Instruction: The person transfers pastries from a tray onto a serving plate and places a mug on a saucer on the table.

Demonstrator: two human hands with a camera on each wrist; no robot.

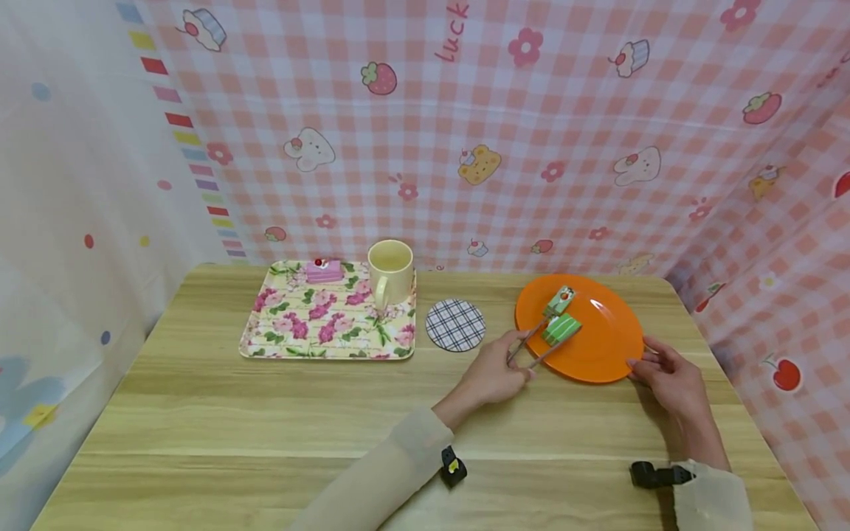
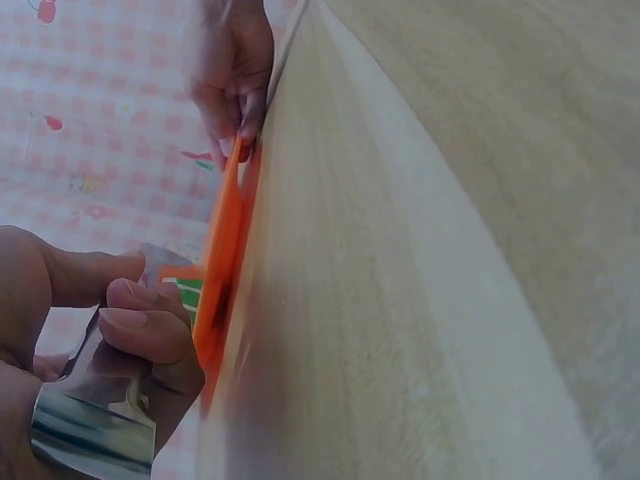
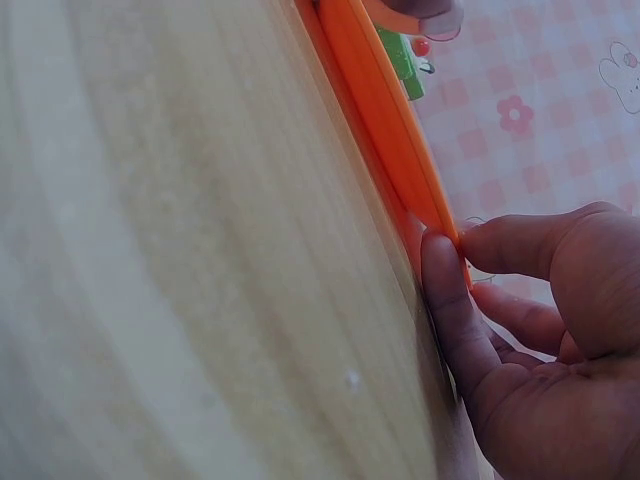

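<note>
My left hand point(image 1: 498, 372) grips a pair of metal tongs point(image 2: 95, 430), whose tips reach over the left part of an orange plate point(image 1: 607, 335). Between the tong arms sits a green toy cake slice with white stripes point(image 1: 562, 329). Just behind it on the plate lies another green cake piece point(image 1: 561, 298) with a small red topping. At the plate's right edge, my right hand point(image 1: 677, 383) pinches the rim, thumb on top and fingers beneath. From the right wrist view, the rim point(image 3: 400, 150) on that side stands slightly off the wooden table.
Left of the plate is a round checked coaster point(image 1: 455, 325). Farther left lies a floral tray point(image 1: 325, 350) bearing a yellow mug point(image 1: 392, 269) and a pink cake slice point(image 1: 325, 273). A pink gingham curtain point(image 1: 412, 133) hangs along the table's back edge.
</note>
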